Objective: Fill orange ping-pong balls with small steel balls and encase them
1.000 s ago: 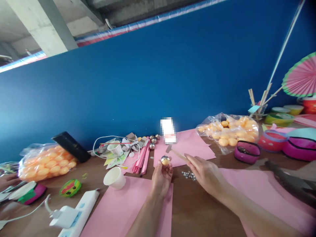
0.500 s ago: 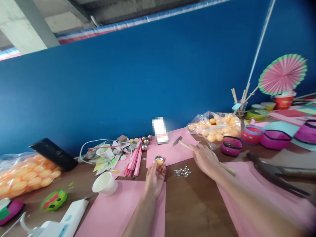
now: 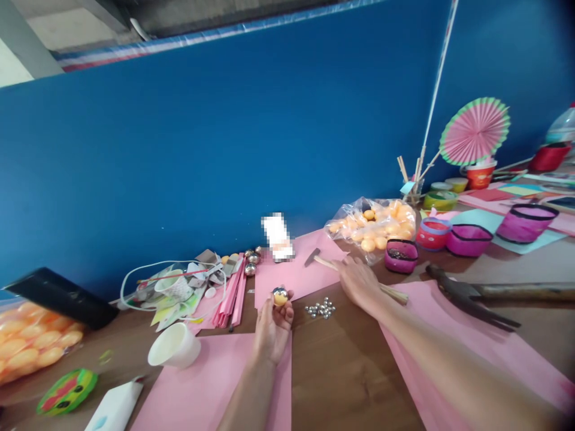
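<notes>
My left hand (image 3: 274,323) is closed round a small ball (image 3: 280,296), pinching it in the fingertips above the table. The ball is shiny silver on its upper part and yellow-orange below. My right hand (image 3: 357,281) is wrapped around the wooden handle of a small hammer (image 3: 311,257), whose dark head points left over a pink sheet (image 3: 278,276). The handle's end shows behind my wrist. Between the hands, a pile of small shiny silver pieces (image 3: 320,308) lies on the brown table; they are too small to name surely.
A white cup (image 3: 174,347) tilts near the left pink sheet. Several silver balls (image 3: 250,269) lie beside pink strips (image 3: 230,296). A bag of orange balls (image 3: 377,224), a purple container (image 3: 401,256) and a large claw hammer (image 3: 476,293) are on the right. A blue wall (image 3: 251,131) stands behind.
My view has turned to the right, so things sit farther left in it. Both hands keep hold of the ball and the hammer; the ball appears slightly turned.
</notes>
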